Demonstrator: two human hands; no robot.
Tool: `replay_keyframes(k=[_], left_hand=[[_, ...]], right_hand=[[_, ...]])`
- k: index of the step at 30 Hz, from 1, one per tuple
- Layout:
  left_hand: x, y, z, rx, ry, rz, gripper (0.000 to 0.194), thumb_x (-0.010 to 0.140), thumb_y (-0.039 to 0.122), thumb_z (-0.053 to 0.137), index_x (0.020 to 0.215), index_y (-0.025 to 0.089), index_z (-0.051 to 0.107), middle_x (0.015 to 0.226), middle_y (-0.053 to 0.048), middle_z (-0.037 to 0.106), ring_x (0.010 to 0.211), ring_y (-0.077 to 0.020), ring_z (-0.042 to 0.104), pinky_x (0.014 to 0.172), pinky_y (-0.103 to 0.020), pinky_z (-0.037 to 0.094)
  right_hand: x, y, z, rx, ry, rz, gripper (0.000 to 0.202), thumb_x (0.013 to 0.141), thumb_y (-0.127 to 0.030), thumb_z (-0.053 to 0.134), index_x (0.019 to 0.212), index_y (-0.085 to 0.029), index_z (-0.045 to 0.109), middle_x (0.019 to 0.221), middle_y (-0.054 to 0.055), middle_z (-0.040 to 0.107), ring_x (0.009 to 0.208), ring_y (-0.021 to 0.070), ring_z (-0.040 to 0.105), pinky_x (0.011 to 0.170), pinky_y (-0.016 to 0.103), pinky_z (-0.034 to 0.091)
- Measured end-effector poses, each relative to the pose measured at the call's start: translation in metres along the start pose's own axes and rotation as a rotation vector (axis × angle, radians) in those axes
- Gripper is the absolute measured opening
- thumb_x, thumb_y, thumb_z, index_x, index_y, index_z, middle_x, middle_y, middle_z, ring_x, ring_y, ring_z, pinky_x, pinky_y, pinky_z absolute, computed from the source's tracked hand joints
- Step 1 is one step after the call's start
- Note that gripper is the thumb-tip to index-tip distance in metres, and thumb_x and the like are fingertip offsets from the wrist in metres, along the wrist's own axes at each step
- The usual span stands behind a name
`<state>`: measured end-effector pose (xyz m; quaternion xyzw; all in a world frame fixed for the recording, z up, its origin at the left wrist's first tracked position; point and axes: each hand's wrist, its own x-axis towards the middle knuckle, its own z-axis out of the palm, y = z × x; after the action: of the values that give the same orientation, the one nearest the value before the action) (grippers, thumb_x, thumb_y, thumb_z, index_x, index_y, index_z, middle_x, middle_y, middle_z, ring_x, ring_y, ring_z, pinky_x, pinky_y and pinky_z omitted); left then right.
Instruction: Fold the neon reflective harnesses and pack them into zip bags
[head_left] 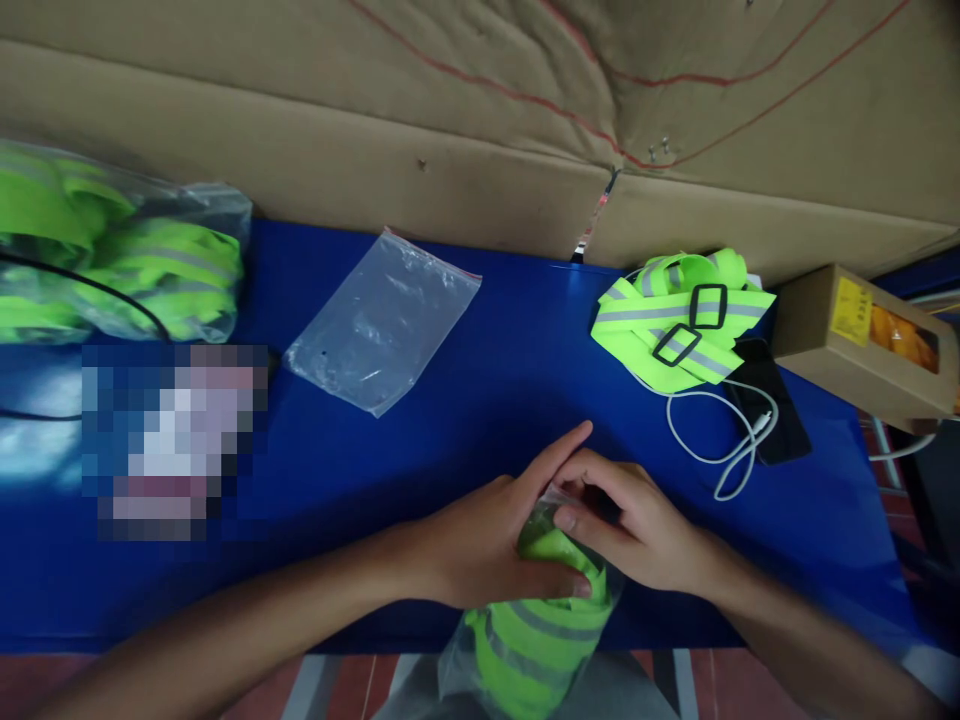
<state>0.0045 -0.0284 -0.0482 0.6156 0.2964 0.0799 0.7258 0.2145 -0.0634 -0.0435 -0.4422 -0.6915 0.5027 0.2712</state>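
At the table's front edge, a clear plastic bag [536, 650] holds a neon yellow-green reflective strap [525, 655] with grey stripes. My left hand [510, 555] is closed on the bag from the left, its thumb across the front and its forefinger stretched along the far side. My right hand [626, 520] pinches the bag's upper end, thumb and fingers meeting near the opening. Part of that end is hidden behind my fingers. Farther back lies a flat zip bag [386, 320] with a red line along its top.
Another reflective strap [679, 320] with black buckles lies at the right, beside a white cable [712, 460], a black phone [780, 405] and a cardboard box [862, 340]. Filled bags [172, 270] are at the left, behind a blurred-out object [184, 440]. A cardboard wall [450, 190] borders the blue table [510, 390].
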Motion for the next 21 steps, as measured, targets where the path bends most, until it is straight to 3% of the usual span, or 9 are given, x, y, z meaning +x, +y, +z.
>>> replay_keyframes(k=[4, 7, 12, 14, 18, 21], left_hand=[[-0.001, 0.001, 0.0, 0.068, -0.013, -0.054, 0.116, 0.08, 0.048, 0.082, 0.167, 0.034, 0.007, 0.13, -0.011, 0.07, 0.111, -0.0301, 0.069, 0.094, -0.042, 0.054], [-0.003, 0.0, -0.001, 0.084, -0.008, -0.047, 0.106, 0.083, 0.05, 0.077, 0.167, 0.031, 0.014, 0.119, -0.01, 0.074, 0.095, -0.0265, 0.072, 0.084, -0.039, 0.056], [-0.005, 0.001, -0.009, 0.078, 0.045, 0.049, 0.111, 0.07, 0.053, 0.088, 0.163, 0.031, 0.03, 0.149, -0.014, 0.058, 0.131, -0.036, 0.06, 0.106, -0.048, 0.05], [-0.004, 0.005, -0.014, 0.129, 0.071, 0.048, 0.109, 0.07, 0.053, 0.087, 0.161, 0.029, 0.033, 0.146, -0.014, 0.06, 0.127, -0.0357, 0.062, 0.104, -0.047, 0.051], [-0.001, 0.011, -0.027, 0.293, 0.243, 0.081, 0.079, 0.084, 0.053, 0.075, 0.151, 0.025, 0.043, 0.12, -0.01, 0.072, 0.102, -0.029, 0.07, 0.086, -0.04, 0.054], [0.003, 0.007, -0.036, 0.285, 0.383, 0.167, 0.071, 0.088, 0.055, 0.072, 0.146, 0.024, 0.043, 0.114, -0.007, 0.073, 0.094, -0.0243, 0.071, 0.081, -0.036, 0.053]], right_hand=[[-0.001, 0.0, 0.004, -0.026, 0.007, -0.069, 0.01, 0.101, -0.02, 0.057, 0.099, -0.021, 0.066, 0.085, 0.0, 0.073, 0.071, 0.0107, 0.066, 0.067, 0.023, 0.05], [-0.005, 0.003, 0.002, -0.011, 0.094, -0.082, 0.009, 0.1, -0.019, 0.058, 0.099, -0.021, 0.067, 0.082, 0.0, 0.073, 0.067, 0.0108, 0.066, 0.064, 0.022, 0.05], [-0.015, 0.019, -0.013, -0.13, 0.527, -0.053, 0.007, 0.099, -0.021, 0.062, 0.1, -0.025, 0.067, 0.077, -0.002, 0.072, 0.057, 0.01, 0.062, 0.056, 0.021, 0.049], [-0.015, 0.027, -0.021, -0.179, 0.713, -0.037, 0.004, 0.097, -0.026, 0.065, 0.098, -0.025, 0.068, 0.08, -0.001, 0.073, 0.062, 0.012, 0.064, 0.058, 0.022, 0.05], [-0.004, 0.039, -0.034, -0.145, 0.826, 0.059, 0.018, 0.099, -0.039, 0.062, 0.107, -0.025, 0.069, 0.089, 0.003, 0.071, 0.069, 0.0148, 0.062, 0.06, 0.025, 0.05], [0.009, 0.046, -0.034, -0.047, 0.856, 0.062, 0.033, 0.096, -0.045, 0.066, 0.122, -0.025, 0.062, 0.108, 0.006, 0.066, 0.09, 0.0179, 0.063, 0.075, 0.029, 0.055]])
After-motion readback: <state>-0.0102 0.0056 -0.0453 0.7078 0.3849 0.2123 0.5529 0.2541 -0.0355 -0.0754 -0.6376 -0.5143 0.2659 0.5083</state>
